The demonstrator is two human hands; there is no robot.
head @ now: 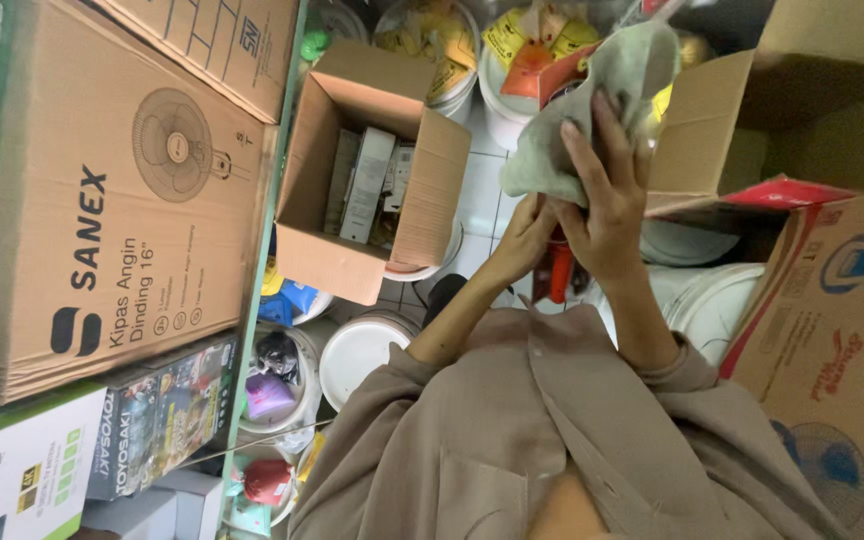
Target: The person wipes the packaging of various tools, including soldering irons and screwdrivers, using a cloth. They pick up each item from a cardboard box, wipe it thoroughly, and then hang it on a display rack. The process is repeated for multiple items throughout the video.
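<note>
The light is soft and even, with only faint shadows. Most things look sharp. The corners look a bit stretched.

Two hands (pixel 592 215) hold one grey-green cloth (pixel 592 100), with two open cardboard boxes (pixel 352 170), three printed fan cartons (pixel 112 210) and at least four white buckets (pixel 357 350) around.

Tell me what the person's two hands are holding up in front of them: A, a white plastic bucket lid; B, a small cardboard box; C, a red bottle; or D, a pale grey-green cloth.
D: both hands, the left hand and the right hand, grip a crumpled pale grey-green cloth raised above the white plastic buckets and the open cardboard box.
</note>
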